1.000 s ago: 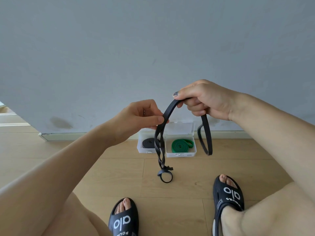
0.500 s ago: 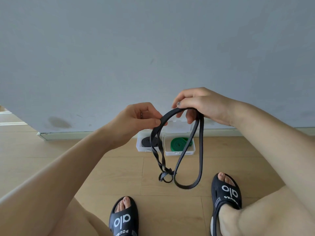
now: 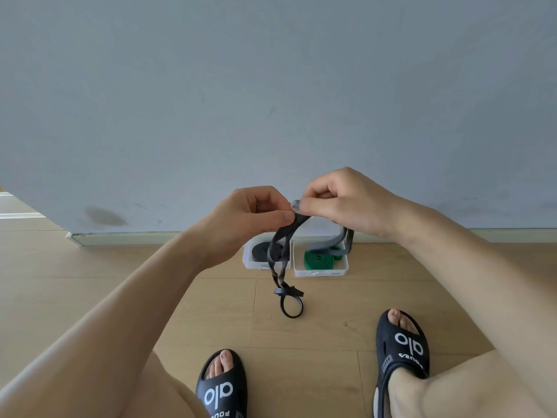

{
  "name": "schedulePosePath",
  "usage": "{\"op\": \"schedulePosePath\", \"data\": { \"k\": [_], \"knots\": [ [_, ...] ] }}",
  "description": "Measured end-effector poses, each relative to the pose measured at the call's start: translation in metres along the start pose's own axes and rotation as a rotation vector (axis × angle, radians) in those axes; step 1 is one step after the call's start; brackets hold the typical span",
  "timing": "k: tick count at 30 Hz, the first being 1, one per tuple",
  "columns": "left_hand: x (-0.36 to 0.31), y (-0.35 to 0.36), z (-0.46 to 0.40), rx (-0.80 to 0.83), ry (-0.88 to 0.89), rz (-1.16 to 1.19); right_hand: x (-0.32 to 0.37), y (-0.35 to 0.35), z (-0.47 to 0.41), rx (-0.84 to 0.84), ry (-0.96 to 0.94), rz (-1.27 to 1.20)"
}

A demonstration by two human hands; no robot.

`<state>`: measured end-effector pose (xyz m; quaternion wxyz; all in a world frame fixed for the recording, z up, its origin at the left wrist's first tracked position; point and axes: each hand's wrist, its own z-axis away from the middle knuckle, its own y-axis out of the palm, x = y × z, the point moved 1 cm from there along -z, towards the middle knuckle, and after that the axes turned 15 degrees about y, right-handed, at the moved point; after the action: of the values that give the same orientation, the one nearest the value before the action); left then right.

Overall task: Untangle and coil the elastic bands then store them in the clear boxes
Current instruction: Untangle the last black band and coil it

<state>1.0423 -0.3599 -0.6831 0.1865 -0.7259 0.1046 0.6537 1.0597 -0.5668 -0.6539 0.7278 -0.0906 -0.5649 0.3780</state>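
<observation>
A black elastic band (image 3: pixel 278 267) hangs between my two hands, twisted on itself, with a knot and a small loop at its lowest point. My left hand (image 3: pixel 254 214) pinches its top between thumb and fingers. My right hand (image 3: pixel 337 203) grips the band right beside it, and a blurred length trails below that hand. On the floor against the wall stand two clear boxes. The left box (image 3: pixel 248 260) holds a coiled black band (image 3: pixel 260 251). The right box (image 3: pixel 319 271) holds a coiled green band (image 3: pixel 319 257).
A grey wall (image 3: pixel 271 101) rises just behind the boxes, with a pale skirting strip at its foot. The floor (image 3: pixel 331 312) is light wood. My feet in black slides (image 3: pixel 221 387) sit at the bottom, left and right of the hanging loop.
My right hand has moved left until it nearly touches my left hand. The long loop that hung low under the right hand has been drawn up; only the knotted loop still hangs.
</observation>
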Motion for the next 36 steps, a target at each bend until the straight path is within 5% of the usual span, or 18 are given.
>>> {"op": "schedulePosePath", "data": {
  "k": [12,36],
  "knots": [
    [-0.005,0.007,-0.002,0.117,-0.004,-0.174,-0.004,-0.009,-0.008,0.117,0.125,-0.274],
    [0.0,0.002,-0.005,0.001,0.066,-0.133,-0.009,-0.013,0.001,-0.03,0.003,0.135]
  ]
}}
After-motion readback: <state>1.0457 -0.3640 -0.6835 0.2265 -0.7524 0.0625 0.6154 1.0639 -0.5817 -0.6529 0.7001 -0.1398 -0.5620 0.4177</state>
